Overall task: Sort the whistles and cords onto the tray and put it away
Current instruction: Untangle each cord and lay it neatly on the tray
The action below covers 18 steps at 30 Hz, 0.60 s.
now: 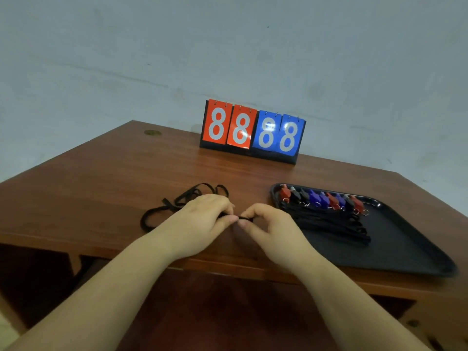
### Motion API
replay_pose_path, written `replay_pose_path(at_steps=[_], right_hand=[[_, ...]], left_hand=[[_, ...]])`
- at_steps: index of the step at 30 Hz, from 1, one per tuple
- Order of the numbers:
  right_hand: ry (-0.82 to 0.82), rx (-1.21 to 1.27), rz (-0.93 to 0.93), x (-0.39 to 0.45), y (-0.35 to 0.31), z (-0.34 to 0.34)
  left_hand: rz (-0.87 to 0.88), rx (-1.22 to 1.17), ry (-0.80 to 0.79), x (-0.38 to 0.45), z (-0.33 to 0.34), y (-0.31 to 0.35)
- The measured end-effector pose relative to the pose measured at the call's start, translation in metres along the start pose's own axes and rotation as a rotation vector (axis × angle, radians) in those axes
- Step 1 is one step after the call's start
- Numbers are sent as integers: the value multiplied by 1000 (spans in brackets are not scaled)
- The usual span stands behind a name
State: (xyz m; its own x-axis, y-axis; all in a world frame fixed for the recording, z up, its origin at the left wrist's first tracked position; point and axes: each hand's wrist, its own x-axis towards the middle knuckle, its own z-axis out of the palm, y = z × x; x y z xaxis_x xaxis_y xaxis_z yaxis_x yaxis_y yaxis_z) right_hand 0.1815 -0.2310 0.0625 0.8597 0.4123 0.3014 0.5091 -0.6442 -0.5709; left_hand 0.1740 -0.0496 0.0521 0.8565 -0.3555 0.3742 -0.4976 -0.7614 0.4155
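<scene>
Left hand [202, 219]: forearm bare, reaching in from lower left, fingers curled, thumb and forefinger pinched together at the tips. Right hand [271, 229]: forearm bare, entering from lower right, thumb and forefinger pinched, remaining fingers arched. The two pinches meet tip to tip at centre.

- The scoreboard [253, 131] stood at the back of the desk [101, 178].
- The tray [395, 244] lay on the desk's right side, whistles [324, 198] in a row along its far edge, cords [329, 221] just before them.
- Loose cords [177, 201] lay left of the tray.
</scene>
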Motion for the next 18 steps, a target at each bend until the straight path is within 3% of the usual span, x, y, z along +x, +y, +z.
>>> replay_pose_path(at_steps=[3, 6, 18], right_hand=[[63, 72, 47, 1, 0, -12], [152, 117, 75, 4, -1, -29], [408, 335, 127, 5, 7, -62]], left_hand=[[-90, -141, -36, 1, -8, 3], [-149, -214, 36, 0, -18, 0], [-220, -8, 213, -2, -47, -35]])
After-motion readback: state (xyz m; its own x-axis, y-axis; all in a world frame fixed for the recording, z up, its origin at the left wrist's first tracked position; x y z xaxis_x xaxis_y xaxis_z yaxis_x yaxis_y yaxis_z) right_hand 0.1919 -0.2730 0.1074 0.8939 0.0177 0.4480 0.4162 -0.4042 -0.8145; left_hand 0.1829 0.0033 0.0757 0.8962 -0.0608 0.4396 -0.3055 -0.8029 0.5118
